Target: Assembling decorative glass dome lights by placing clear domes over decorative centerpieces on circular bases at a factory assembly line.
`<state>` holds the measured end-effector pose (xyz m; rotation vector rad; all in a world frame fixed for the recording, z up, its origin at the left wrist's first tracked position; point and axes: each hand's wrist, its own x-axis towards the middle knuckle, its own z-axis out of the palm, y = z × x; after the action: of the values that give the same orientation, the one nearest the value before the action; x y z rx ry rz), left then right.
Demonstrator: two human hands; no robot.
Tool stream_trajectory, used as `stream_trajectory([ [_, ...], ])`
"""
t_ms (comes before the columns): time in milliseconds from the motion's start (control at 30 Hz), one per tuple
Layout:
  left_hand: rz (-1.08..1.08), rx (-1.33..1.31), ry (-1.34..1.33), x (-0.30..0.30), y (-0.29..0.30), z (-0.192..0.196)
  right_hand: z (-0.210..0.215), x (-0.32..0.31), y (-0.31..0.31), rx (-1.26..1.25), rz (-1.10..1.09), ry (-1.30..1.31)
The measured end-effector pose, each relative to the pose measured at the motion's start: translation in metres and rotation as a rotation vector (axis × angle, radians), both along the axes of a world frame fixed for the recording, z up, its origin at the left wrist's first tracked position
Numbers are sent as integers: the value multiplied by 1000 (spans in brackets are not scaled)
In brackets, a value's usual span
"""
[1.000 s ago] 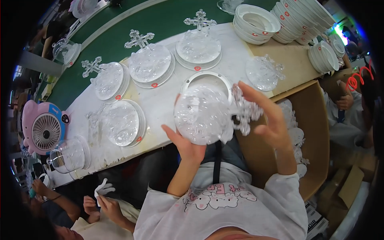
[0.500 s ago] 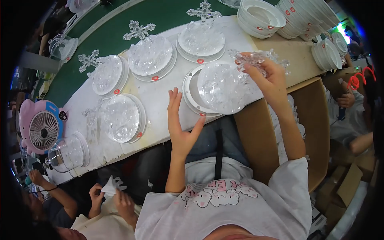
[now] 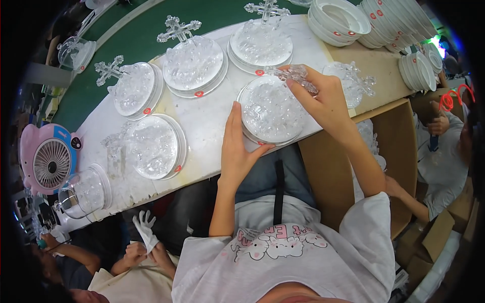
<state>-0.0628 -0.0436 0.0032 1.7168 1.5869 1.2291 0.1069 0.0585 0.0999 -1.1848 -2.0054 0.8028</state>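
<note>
A white disc covered in clear crystal-like lumps (image 3: 273,113) lies over a round white base, nearly covering it. My right hand (image 3: 323,96) is closed around the clear plastic cross (image 3: 298,76) at the disc's far right edge. At the near left side of the base my left hand (image 3: 237,146) rests against the rim, thumb and fingers stretched apart. Behind the disc stand similar pieces with upright clear crosses, among them one (image 3: 260,43) straight behind, one (image 3: 194,63) farther left and one (image 3: 134,91) at the left. Another crystal-covered disc with a cross (image 3: 348,83) lies just right of my right hand.
One more crystal-topped piece (image 3: 154,146) and a clear dome (image 3: 83,192) sit left on the white tabletop (image 3: 202,136). White bases (image 3: 338,22) are stacked far right. A cardboard box (image 3: 394,131) stands by my right arm. A pink fan (image 3: 48,159) is at left; people work on both sides.
My right hand has moved left with the disc, bringing it over the base. My left hand has come up against the base's rim. A disc previously behind my right hand now shows.
</note>
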Motion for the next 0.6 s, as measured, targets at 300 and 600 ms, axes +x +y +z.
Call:
stream_trajectory([
  [300,0,7,41,0,1,1,-13,4,8,85,57,-62],
  [600,-1,47,73,5,7,6,-11,11,6,-101,107,-96],
])
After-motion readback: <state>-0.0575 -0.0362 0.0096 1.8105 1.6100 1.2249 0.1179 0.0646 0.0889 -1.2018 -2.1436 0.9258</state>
